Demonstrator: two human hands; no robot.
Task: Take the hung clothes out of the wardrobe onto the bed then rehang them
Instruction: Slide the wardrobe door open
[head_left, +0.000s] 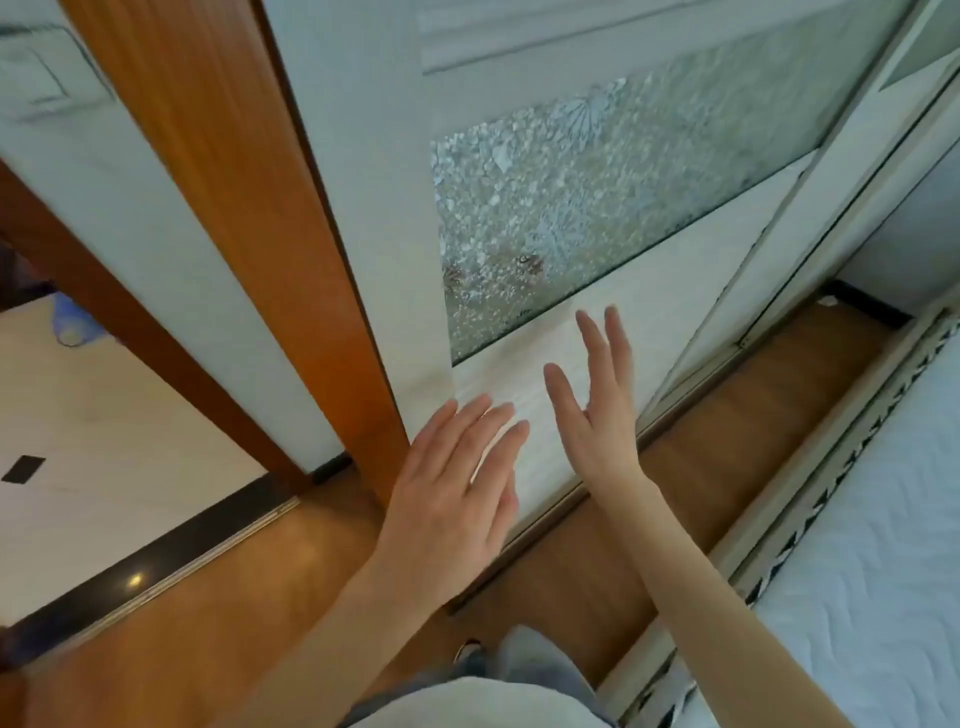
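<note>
A: Where are the hands at this moment?

B: Both are raised in front of the sliding wardrobe door (519, 405). The left hand (457, 499) is spread flat, fingers apart, holding nothing, near the pale panel below the frosted glass pane (597, 208). The right hand (597, 410) is just beside it at 3 o'clock, fingers splayed and empty too; whether either palm actually touches the door, I cannot tell.

A: Why flat palms rather than a grip?

B: I see no handle here, so I judge the person means to push the panel sideways along its floor track (670, 410), and open hands suit that.

A: And the clothes?

B: None in view. The door stands across the wardrobe, so I take the hung clothes to be behind it. The bed (883, 571) lies at 4 o'clock, its white quilted mattress bare where visible.

A: How far along, then?

B: Very early, by my reading: nothing on the bed, step 1 is opening the door. The wooden door frame (249, 208) at 10 o'clock is apart from the hands.
</note>
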